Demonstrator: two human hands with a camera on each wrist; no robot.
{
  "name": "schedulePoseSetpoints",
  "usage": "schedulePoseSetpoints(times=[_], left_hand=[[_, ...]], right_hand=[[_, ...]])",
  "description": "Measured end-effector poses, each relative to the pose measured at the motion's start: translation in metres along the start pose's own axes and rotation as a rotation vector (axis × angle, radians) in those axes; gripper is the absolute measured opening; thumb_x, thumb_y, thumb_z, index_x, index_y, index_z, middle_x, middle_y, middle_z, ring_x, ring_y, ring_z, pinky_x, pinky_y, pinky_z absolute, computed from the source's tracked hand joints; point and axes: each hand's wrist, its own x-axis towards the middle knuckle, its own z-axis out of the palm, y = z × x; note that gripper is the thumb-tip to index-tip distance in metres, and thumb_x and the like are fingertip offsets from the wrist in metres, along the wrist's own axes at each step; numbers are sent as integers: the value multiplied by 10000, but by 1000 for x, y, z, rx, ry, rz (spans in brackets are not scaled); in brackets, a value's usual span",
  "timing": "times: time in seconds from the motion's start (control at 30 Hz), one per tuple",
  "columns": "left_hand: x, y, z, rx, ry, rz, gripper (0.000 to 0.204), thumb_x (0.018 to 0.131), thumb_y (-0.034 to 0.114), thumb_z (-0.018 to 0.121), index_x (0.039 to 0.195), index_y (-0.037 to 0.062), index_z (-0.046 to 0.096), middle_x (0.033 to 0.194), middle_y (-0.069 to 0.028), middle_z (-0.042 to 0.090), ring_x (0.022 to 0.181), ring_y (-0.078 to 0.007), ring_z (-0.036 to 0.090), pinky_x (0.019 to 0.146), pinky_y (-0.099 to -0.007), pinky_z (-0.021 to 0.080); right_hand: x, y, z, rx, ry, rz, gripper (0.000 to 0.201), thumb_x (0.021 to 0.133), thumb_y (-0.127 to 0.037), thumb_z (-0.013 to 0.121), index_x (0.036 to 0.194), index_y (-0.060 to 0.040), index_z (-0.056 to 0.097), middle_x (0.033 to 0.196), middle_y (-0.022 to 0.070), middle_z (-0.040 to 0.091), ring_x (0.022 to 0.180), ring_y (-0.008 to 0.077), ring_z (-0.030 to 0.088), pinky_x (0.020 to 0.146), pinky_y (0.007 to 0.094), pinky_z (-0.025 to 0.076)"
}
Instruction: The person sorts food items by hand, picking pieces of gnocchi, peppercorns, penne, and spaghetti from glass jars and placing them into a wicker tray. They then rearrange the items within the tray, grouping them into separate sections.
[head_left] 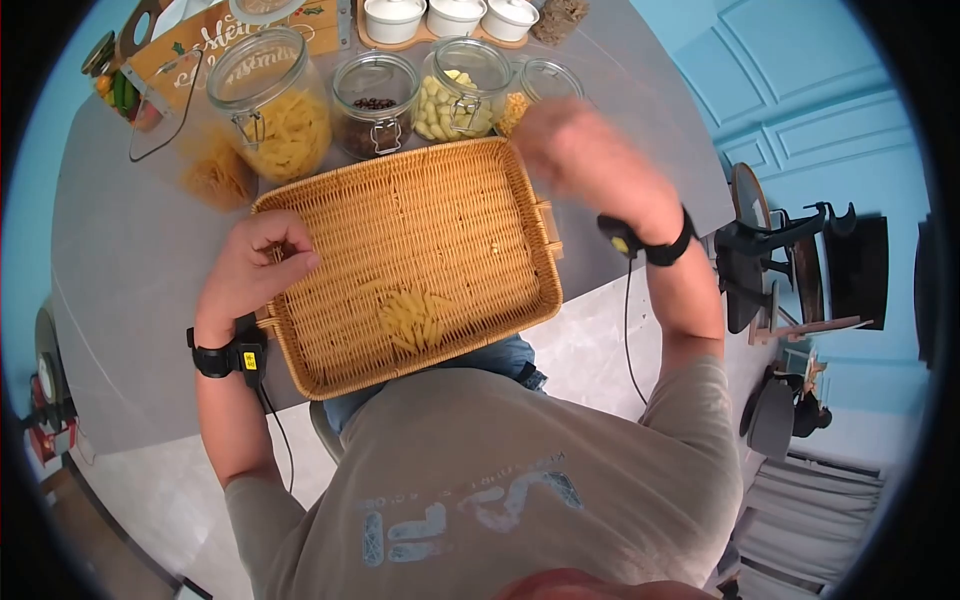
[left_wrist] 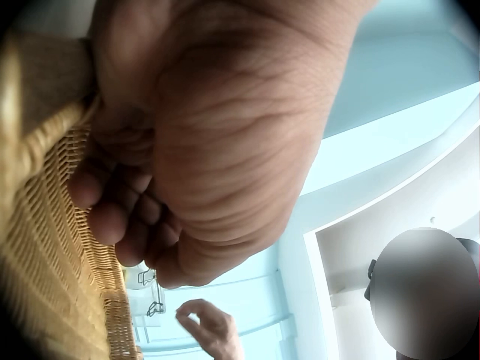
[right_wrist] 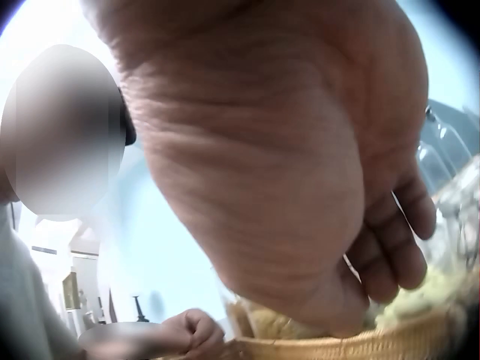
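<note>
My left hand (head_left: 255,265) is at the left rim of a wicker basket (head_left: 450,200), fingers loosely curled with nothing visible in them. Blurred, my right hand (head_left: 600,165) is beyond the basket's right far corner, by a jar of yellow kernels (head_left: 514,112). In the right wrist view its fingers (right_wrist: 386,255) bend downward; I cannot tell whether they pinch something small. Penne pasta (head_left: 412,318) lies in a heap near the basket's front side. A few yellow kernels (head_left: 494,248) are on the weave at the right.
Behind the basket stand clip-top glass jars: large pasta (head_left: 285,135), dark beans (head_left: 375,125) and pale green pieces (head_left: 445,108). Farther back are white lidded pots (head_left: 455,16) on a wooden tray and a lettered wooden crate (head_left: 215,45). The grey table (head_left: 110,280) extends leftward.
</note>
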Motion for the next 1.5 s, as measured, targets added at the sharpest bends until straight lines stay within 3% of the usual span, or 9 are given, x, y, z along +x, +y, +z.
schedulePoseSetpoints(times=[0.03, 0.13, 0.23, 0.63, 0.83, 1.13, 1.3, 1.37, 1.5], left_hand=[[0, 1, 0, 0, -1, -5, 163, 889, 3, 779, 861, 14, 619, 792, 18, 600, 765, -96, 558, 707, -277, 454], [1, 1, 0, 13, 1, 7, 163, 885, 5, 780, 861, 13, 619, 791, 16, 603, 766, -99, 564, 707, -280, 457], [1, 3, 0, 18, -2, -4, 160, 882, 5, 782, 863, 14, 624, 790, 14, 608, 769, -100, 571, 709, -282, 459], [0, -2, 1, -4, 11, -3, 148, 877, -9, 781, 864, 7, 635, 786, 7, 609, 759, -105, 572, 702, -281, 460], [0, 9, -1, 72, 8, -30, 148, 875, -5, 780, 867, 9, 632, 785, 2, 609, 763, -111, 578, 706, -282, 465], [0, 8, -1, 1, 3, -60, 146, 884, -6, 772, 868, 10, 627, 794, 14, 614, 769, -95, 569, 706, -278, 462], [0, 8, -1, 28, 0, -41, 140, 886, -13, 772, 873, 10, 634, 800, 17, 616, 775, -92, 575, 714, -275, 468], [1, 8, -2, 28, -3, -27, 137, 887, -13, 773, 875, 10, 638, 801, 17, 618, 777, -91, 578, 717, -275, 470], [-1, 8, -3, 8, -2, -24, 136, 887, -5, 779, 876, 11, 644, 800, 11, 626, 777, -93, 584, 717, -277, 473]], right_hand=[[-2, -8, 9, 43, -160, -63, 95, 854, -37, 727, 925, 18, 699, 921, 174, 681, 935, 394, 670, 908, 477, 538], [-14, -26, 51, 80, -371, -190, 129, 829, -32, 722, 951, 9, 710, 912, 163, 677, 976, 359, 683, 929, 463, 555], [-22, -32, 80, 80, -413, -175, 122, 855, -34, 688, 967, 5, 713, 938, 143, 691, 1031, 326, 691, 947, 438, 565], [-33, -44, 82, 9, -441, -142, 135, 907, -54, 628, 1005, 10, 694, 969, 142, 712, 1053, 311, 695, 944, 410, 590], [-37, -47, 84, 109, -368, -132, 205, 948, -72, 603, 1073, 45, 715, 891, 202, 726, 1026, 371, 721, 866, 467, 603], [-31, -45, 87, 132, -381, -50, 141, 856, -53, 683, 977, 16, 662, 916, 188, 682, 1020, 365, 686, 882, 472, 576], [-12, -3, 34, 56, 83, 40, 129, 862, -44, 655, 983, -1, 664, 849, 192, 682, 939, 397, 708, 777, 481, 580], [-7, 17, 9, 79, 148, 231, 124, 883, -47, 677, 1003, -14, 667, 873, 187, 689, 877, 402, 694, 739, 477, 555], [2, 49, -6, 41, 277, 367, 127, 924, -105, 722, 1007, -25, 669, 898, 190, 700, 831, 415, 681, 723, 480, 538]])
